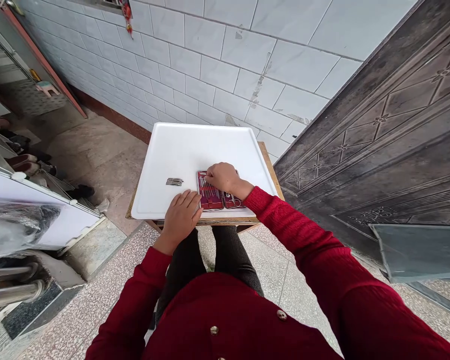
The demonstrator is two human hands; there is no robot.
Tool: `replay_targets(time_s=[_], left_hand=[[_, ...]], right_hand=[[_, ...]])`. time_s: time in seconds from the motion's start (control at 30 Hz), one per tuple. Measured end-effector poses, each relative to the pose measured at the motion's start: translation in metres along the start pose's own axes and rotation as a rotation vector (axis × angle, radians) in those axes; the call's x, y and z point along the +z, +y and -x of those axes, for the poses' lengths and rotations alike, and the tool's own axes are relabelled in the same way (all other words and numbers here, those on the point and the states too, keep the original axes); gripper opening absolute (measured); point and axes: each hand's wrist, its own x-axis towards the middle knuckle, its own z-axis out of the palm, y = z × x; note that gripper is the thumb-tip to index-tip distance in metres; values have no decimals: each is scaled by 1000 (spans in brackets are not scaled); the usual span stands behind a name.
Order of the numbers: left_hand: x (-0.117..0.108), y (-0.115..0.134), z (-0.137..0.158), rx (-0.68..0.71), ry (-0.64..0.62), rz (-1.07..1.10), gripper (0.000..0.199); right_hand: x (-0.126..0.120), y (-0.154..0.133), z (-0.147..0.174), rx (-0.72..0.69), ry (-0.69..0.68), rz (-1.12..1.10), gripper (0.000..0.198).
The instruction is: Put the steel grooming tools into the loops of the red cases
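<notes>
- you had two hands over one white tray (195, 145), which lay on one wooden table (268, 159).
- one red-lined tool case (213, 201) lay unfolded in two halves near the tray's close edge, right of its middle.
- your left hand (183, 212) was palm down, its fingers straight and close together, just beside the case's left edge; it gripped nothing that showed.
- your right hand (224, 178) was above the case, fingers curled and thumb and forefinger near the slim tools (208, 190); whether it pinched one, you could not tell.
- those tools made several in the left half, too small to count; one pair of scissors (235, 202) showed in the right.
- one metal clipper (174, 182) lay apart, left of the case.
</notes>
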Motion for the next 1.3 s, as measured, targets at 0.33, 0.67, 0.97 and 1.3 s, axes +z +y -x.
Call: replay_targets(time_s=[0.33,0.67,0.97,1.3], left_hand=[[-2,2,1,6,-4,-6,40],[2,0,2,5,27,-9,40],[4,-2,1,15,48,-11,41],[4,-2,0,11,54,-1,41]], right_hand=[[0,-32,-14,106,-78,91,34],[-11,-35,-39,205,-273,-85,16],[3,-24,-44,282,-204,-262,10],[15,-13,-49,312,-162,-321,15]])
